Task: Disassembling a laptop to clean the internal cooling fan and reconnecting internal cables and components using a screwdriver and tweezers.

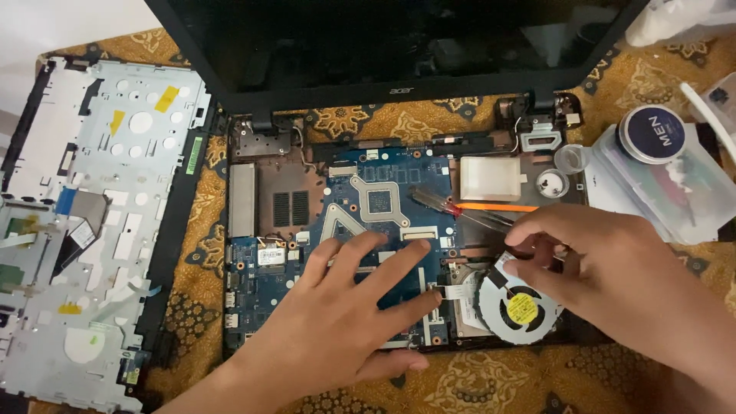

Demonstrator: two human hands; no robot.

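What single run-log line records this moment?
left hand: flat on blue motherboard | right hand: pinching at fan | screwdriver: lying on board

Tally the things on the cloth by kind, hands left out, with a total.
Laptop base with blue motherboard: 1
Cooling fan: 1
Removed keyboard cover: 1
Screwdriver: 1
Clear plastic box: 1
Round tin: 1
Total: 6

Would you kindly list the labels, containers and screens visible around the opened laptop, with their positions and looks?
Laptop screen: top centre, dark, black-framed, switched off.
Round tin: upper right, on a clear plastic box, dark blue lid with white lettering.
Clear plastic box: right edge, rectangular, translucent.
Fan sticker: on the cooling fan beside the right hand, round, yellow.
White label: small card left of the left hand.
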